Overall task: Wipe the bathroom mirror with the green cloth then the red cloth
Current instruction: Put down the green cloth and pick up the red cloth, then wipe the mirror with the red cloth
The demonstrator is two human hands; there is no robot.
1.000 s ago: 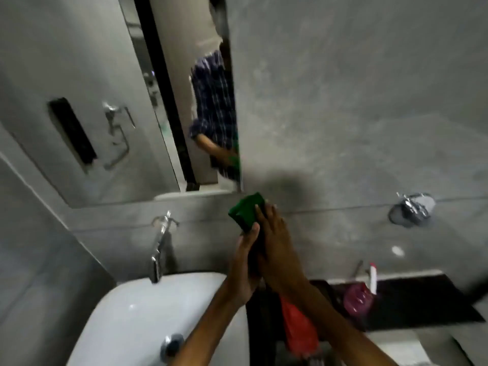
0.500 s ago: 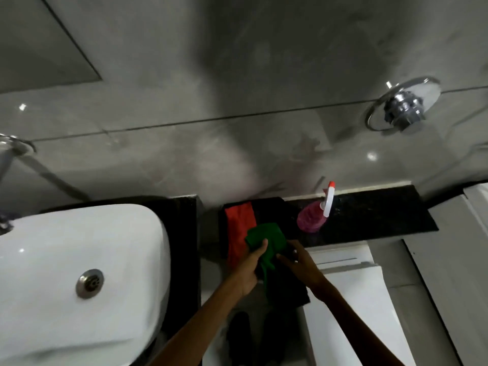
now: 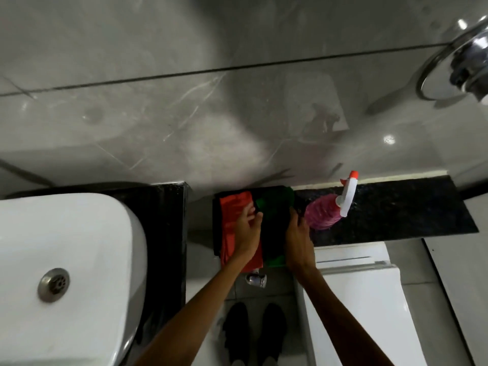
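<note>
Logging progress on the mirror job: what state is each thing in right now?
green cloth: laid on the ledge, both hands on it
red cloth: lying flat, left hand over it
right hand: at the green cloth's right edge
spray bottle: tilted over on the ledge, untouched
sink: dry-looking, drain open

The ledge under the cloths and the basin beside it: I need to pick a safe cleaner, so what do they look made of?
The ledge looks like polished black stone, perhaps granite: dark, speckled, glossy. The basin appears glazed white ceramic: smooth, rounded, with soft highlights and a metal drain.
</note>
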